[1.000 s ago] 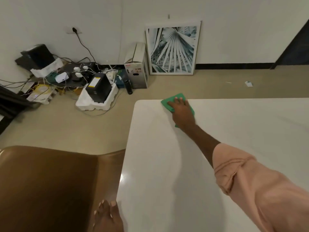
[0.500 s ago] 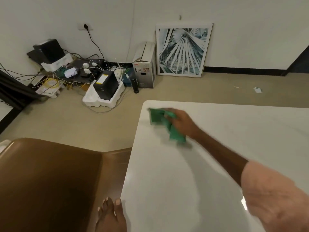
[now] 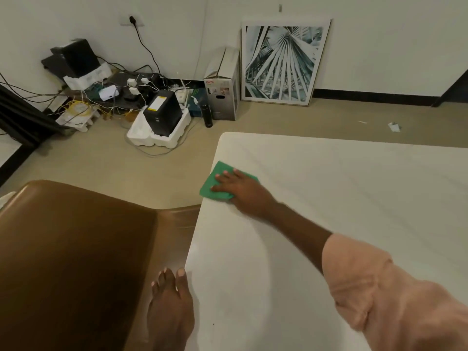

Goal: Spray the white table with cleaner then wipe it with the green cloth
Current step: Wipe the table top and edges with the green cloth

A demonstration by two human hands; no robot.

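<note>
The white table [image 3: 342,198] fills the right half of the head view. A green cloth [image 3: 215,188] lies flat at its left edge, a little short of the far corner. My right hand [image 3: 240,190] presses down on the cloth with fingers spread straight, the arm reaching across the table in a pink sleeve. My left hand [image 3: 169,312] rests with straight fingers at the table's near left edge. No cleaner bottle is in view.
A brown chair [image 3: 76,262] stands against the table's left side. Beyond it on the floor lie tangled cables and adapters [image 3: 121,95], a black device in white foam [image 3: 162,122], a dark bottle [image 3: 208,115], a cardboard box [image 3: 222,89] and a framed leaf picture [image 3: 281,62] against the wall.
My right hand has swept the green cloth from the far edge leftward and back toward me along the table's left edge. The left hand stays at the near edge.
</note>
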